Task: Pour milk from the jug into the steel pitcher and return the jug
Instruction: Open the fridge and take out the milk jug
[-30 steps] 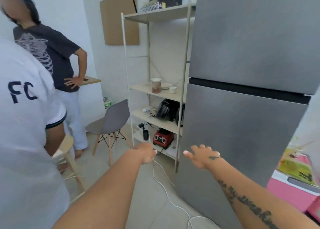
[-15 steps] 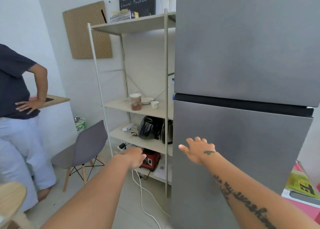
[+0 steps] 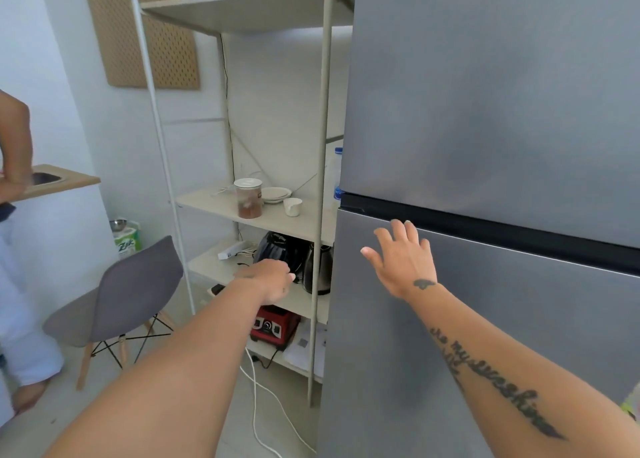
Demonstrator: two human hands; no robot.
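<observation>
Right hand (image 3: 403, 260) spread open, empty, fingertips now up at the top edge of the lower fridge door (image 3: 485, 336), higher than half a second ago; left hand (image 3: 273, 281) loosely curled, holding nothing, in front of the shelf unit (image 3: 322, 180). I judge this a reach to open the door. Jug and steel pitcher not in view; jug presumably behind the closed door, so I cannot describe it.

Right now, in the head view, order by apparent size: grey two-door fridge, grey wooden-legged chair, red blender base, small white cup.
Largest to smallest:
grey two-door fridge
grey wooden-legged chair
red blender base
small white cup
The fridge is nearest, which enlarges it.
</observation>
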